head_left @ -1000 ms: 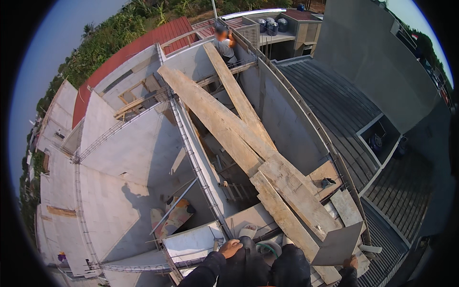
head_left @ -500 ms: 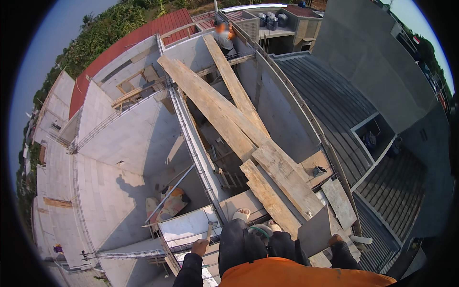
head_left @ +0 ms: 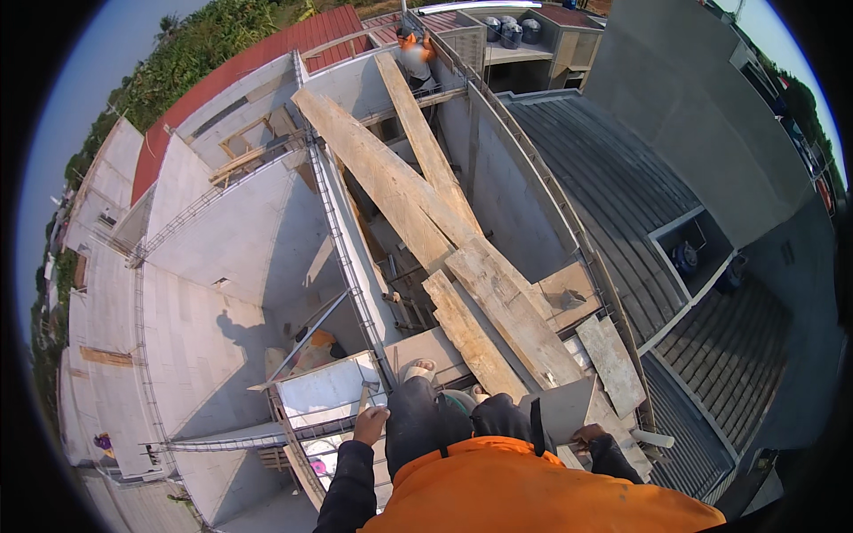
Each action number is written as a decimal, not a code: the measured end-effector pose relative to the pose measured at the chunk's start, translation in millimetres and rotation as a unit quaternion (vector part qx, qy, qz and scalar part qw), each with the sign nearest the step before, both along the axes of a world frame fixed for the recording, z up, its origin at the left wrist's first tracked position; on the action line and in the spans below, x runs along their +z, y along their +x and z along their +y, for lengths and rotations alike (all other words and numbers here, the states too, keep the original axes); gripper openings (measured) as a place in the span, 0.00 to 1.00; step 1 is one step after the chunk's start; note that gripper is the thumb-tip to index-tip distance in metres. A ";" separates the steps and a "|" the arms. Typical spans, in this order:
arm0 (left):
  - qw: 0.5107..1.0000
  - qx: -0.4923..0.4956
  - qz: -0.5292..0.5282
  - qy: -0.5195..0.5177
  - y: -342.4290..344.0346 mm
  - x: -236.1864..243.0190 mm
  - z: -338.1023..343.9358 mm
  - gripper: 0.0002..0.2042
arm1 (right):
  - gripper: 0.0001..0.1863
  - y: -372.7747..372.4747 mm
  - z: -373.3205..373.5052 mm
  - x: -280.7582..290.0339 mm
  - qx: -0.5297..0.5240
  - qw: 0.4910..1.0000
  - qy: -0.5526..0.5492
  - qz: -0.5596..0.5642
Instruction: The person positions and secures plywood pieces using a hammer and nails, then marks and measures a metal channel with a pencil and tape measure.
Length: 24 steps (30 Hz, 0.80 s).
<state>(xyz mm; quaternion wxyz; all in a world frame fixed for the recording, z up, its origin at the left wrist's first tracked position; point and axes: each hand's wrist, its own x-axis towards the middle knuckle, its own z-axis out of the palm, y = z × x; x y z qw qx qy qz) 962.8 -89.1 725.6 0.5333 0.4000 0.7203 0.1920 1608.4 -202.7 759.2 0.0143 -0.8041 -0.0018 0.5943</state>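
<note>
My left hand (head_left: 370, 425) is closed around what looks like a hammer (head_left: 363, 399), its handle pointing away from me beside my left leg. My right hand (head_left: 586, 434) grips the near right edge of a thin grey board (head_left: 562, 409), which stands tilted by my right leg. Just past this board lie the near ends of a wide worn plank (head_left: 515, 315) and a shorter, rough-edged plank (head_left: 475, 338). A grey-white slab (head_left: 612, 366) rests to the right of them. My orange top hides part of the grey board's lower side.
Long planks (head_left: 378, 173) span an open gap between block walls. Rebar cages (head_left: 342, 258) run along the wall tops. Deep rooms drop away on the left; a corrugated roof (head_left: 577, 169) lies right. Another person (head_left: 414, 60) in orange is at the far end. My sandalled foot (head_left: 421, 369) is on boards.
The view has shifted, so the planks appear farther left and higher. My right hand has moved inward with the grey board, which is tilted differently. The far person's arms are raised higher.
</note>
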 end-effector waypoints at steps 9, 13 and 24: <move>0.990 0.132 0.048 -0.012 -0.4 51.2 -72.1 0.20 | 0.10 33.4 67.6 -1.2 0.096 0.994 0.007 0.041; 0.959 0.261 0.031 -0.104 30.4 32.2 -190.9 0.19 | 0.10 60.5 93.9 4.1 0.146 0.989 -0.014 0.022; 0.969 0.168 0.053 -0.176 109.8 22.2 -305.2 0.15 | 0.11 70.9 170.6 1.4 0.292 0.956 0.029 -0.015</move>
